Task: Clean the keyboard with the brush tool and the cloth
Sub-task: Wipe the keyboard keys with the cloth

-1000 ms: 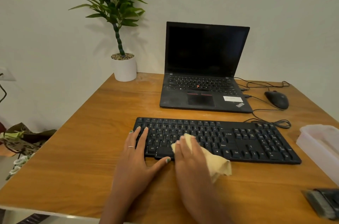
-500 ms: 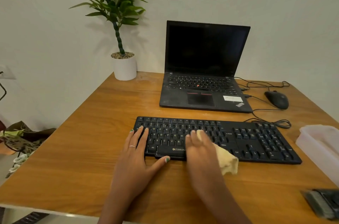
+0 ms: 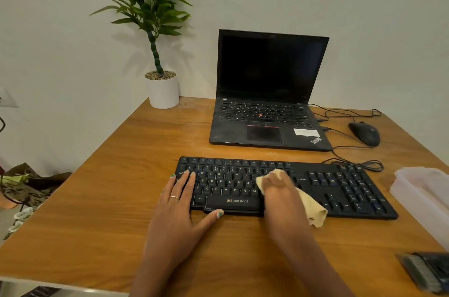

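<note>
A black keyboard (image 3: 340, 189) lies across the wooden table (image 3: 97, 199) in front of me. My left hand (image 3: 179, 209) rests flat on its left end, fingers straight on the keys and thumb along the front edge. My right hand (image 3: 279, 189) presses a crumpled yellow cloth (image 3: 313, 209) onto the keys near the keyboard's middle; the cloth's tail trails over the front edge to the right of my wrist. A dark brush tool (image 3: 427, 272) lies at the table's near right corner, partly cut off by the frame.
An open black laptop (image 3: 267, 92) stands behind the keyboard. A black mouse (image 3: 364, 132) and its cables lie to its right. A white potted plant (image 3: 162, 90) stands at the back left. A translucent plastic box (image 3: 422, 199) sits at the right edge.
My right hand has slid the cloth rightward and up the keys, from the keyboard's lower left-centre to its middle. The left hand has stayed in place.
</note>
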`<state>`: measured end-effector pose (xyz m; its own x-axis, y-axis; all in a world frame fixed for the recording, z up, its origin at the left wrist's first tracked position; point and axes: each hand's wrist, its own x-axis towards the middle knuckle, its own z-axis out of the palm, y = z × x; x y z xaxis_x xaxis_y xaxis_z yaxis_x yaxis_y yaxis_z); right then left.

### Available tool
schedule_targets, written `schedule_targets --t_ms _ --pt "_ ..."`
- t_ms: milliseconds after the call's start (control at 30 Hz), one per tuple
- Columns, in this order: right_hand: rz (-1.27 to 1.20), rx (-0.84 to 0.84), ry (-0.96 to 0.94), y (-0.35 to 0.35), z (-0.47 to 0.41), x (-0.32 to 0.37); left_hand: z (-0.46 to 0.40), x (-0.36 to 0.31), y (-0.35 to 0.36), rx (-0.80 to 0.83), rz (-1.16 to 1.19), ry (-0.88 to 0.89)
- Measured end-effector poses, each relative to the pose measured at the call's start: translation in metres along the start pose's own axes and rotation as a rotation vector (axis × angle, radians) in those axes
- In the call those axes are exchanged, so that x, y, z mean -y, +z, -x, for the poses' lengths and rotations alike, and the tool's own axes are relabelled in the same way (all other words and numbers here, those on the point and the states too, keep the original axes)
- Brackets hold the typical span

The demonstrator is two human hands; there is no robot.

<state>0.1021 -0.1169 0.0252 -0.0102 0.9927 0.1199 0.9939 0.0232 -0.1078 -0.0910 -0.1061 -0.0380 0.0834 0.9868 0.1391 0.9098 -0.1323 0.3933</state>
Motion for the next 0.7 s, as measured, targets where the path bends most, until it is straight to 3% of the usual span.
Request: schedule_targets --t_ms 133,300,367,567,700 --pt "0.0 0.08 -0.236 0.006 0.004 0.025 0.0 -0.001 0.0 -0.001 -0.014 -0.001" --pt "-0.015 -0.068 0.061 0.001 -0.003 -0.026 0.001 -0.002 -0.002 0.013 0.002 -0.003" --pt "0.027 -0.083 0.093 -0.003 -0.005 -0.029 0.0 -0.002 -0.002 0.014 -0.005 0.001" --pt "-0.017 0.07 -0.244 0.005 0.003 0.009 -0.001 -0.002 0.0 0.012 -0.02 0.005" --pt "-0.063 -0.069 0.028 0.0 -0.007 -0.022 0.0 -0.004 -0.002 0.029 -0.023 0.003"
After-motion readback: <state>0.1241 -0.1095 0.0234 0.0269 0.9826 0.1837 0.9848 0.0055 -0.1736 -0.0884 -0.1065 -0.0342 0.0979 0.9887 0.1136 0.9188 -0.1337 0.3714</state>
